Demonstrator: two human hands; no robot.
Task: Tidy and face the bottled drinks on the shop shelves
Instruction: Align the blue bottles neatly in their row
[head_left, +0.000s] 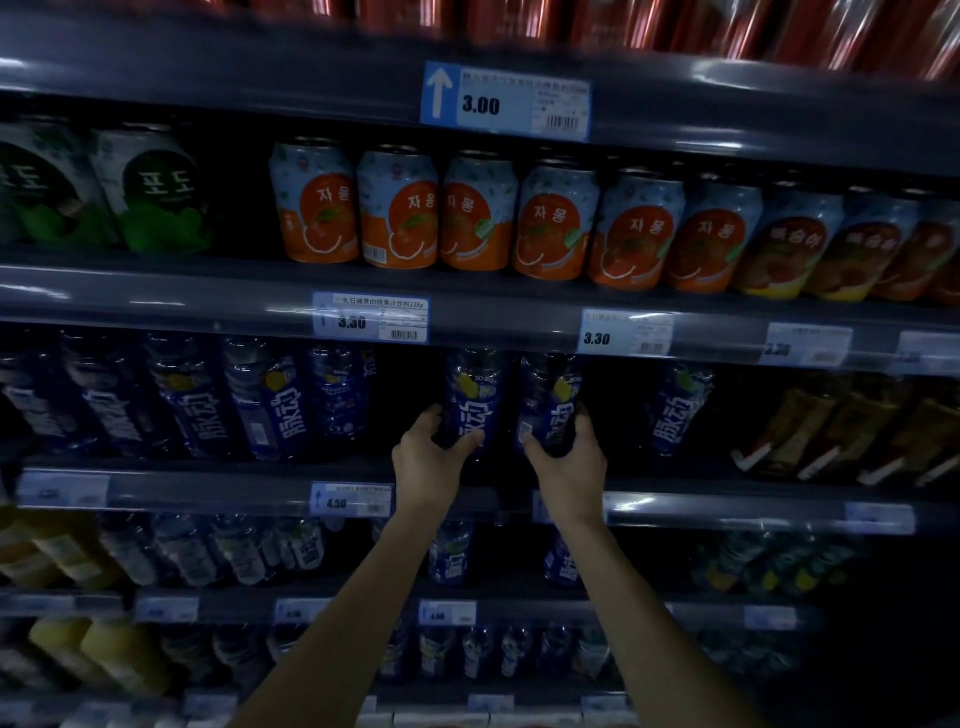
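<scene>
While amid gaps, bottles (471, 387); left hand (427, 457); right hand (567, 462)

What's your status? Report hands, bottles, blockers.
Left hand grips left blue bottle, label front. Right hand grips right blue bottle, label turned partly. Nothing blocking.

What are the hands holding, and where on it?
The left hand grips the left blue bottle, the right hand the right blue bottle, both low down.

The left bottle (470, 395) and right bottle (551, 402) stand side by side on the middle shelf (208, 491), further bottles (270, 402) off to either side; cans (483, 215) line the shelf above (208, 293).
</scene>
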